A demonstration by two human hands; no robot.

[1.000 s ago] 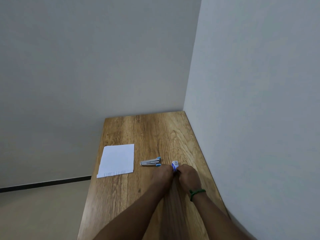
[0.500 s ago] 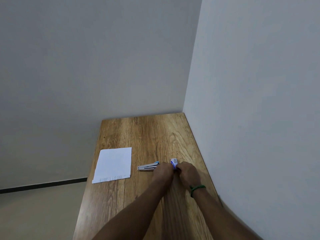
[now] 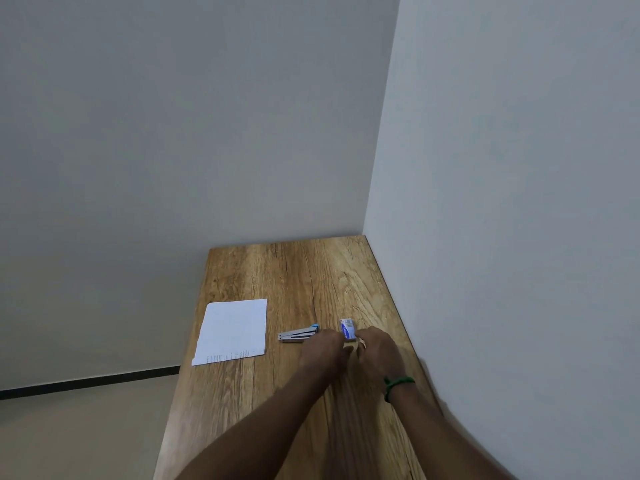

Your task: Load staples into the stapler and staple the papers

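Observation:
A small white and blue staple box (image 3: 347, 329) sits on the wooden table (image 3: 294, 271), its near end between my two hands. My left hand (image 3: 322, 351) and my right hand (image 3: 379, 349) meet there with fingers curled at the box. A pale tan bit shows between them. My fingertips are hidden. The silver stapler (image 3: 297, 334) with a blue end lies just left of my left hand, lying open flat. White papers (image 3: 233, 329) lie further left near the table's left edge.
The table stands in a corner, with one wall (image 3: 519, 237) along its right edge and another behind it. The floor (image 3: 69, 427) drops away to the left. A green band (image 3: 396, 384) is on my right wrist.
Both hands stay together at the staple box. More of the box now shows beyond my fingers, and a tan bit appears between the hands. The view shifted slightly.

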